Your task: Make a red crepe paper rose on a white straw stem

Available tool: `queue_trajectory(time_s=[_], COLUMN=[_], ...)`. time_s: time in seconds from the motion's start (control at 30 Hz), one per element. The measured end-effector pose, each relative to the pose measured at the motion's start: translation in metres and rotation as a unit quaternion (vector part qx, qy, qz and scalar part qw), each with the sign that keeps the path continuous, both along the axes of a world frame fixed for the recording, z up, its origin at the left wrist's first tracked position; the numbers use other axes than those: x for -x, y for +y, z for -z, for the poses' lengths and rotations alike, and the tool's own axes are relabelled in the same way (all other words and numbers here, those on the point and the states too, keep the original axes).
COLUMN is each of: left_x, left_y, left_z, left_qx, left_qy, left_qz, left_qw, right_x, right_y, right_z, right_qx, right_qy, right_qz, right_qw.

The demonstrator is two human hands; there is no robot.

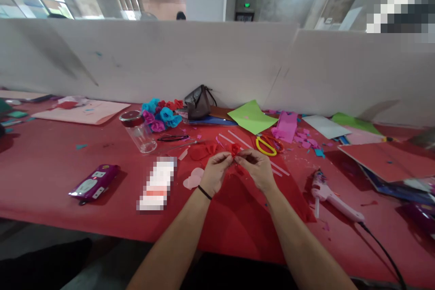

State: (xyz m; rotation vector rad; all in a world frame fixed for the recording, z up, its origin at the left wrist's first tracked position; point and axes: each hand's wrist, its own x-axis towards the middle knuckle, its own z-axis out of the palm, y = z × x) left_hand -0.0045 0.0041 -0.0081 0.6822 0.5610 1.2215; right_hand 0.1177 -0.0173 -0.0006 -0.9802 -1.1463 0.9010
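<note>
Both hands meet over the red-covered table (pixel 238 231). My left hand (pixel 218 171), with a dark band at the wrist, pinches a small red paper piece (pixel 235 148) from the left. On its other side my right hand (pixel 257 168) grips the same piece with thumb and fingertips. More cut red paper (pixel 204 150) lies just beyond my left hand. Pale translucent sticks (pixel 280 168) and yellow-handled scissors (pixel 266 146) lie around my right hand. Pink rounded paper pieces (pixel 194 178) rest left of my left wrist.
A pink glue gun (pixel 336 201) with a black cord lies at the right. To the left are a clear jar (pixel 141 133), a purple pouch (pixel 95 183) and a blurred-out rectangle. Paper flowers (pixel 163 115), a dark bag (pixel 200 103) and green paper (pixel 253 117) line the back.
</note>
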Motion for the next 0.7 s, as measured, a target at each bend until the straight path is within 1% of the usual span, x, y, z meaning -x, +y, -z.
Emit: queue_trajectory(time_s=[0.17,0.27,0.4,0.53,0.63,0.7], left_x=[0.002,0.002,0.001,0.0,-0.001,-0.001], left_y=[0.0,-0.001,-0.002,-0.002,-0.003,-0.004], left_z=[-0.002,-0.002,-0.001,-0.001,-0.001,0.0], left_qx=[0.004,-0.003,-0.035,-0.073,-0.074,-0.062], left_qy=[0.026,0.044,0.082,0.114,0.101,0.08], left_qz=[-0.028,-0.049,-0.075,-0.09,-0.09,-0.078], left_qw=[0.999,0.998,0.993,0.987,0.988,0.992], right_x=[0.002,0.004,0.008,0.011,0.013,0.014], right_y=[-0.001,-0.002,-0.002,-0.003,-0.004,-0.004], right_z=[-0.005,-0.005,-0.004,-0.005,-0.006,-0.006], right_qx=[-0.002,-0.002,0.0,-0.002,-0.003,-0.002], right_qy=[-0.015,-0.01,-0.009,-0.031,-0.042,-0.032], right_qz=[0.007,0.01,0.024,0.041,0.047,0.048], right_qw=[1.0,1.0,1.0,0.999,0.998,0.998])
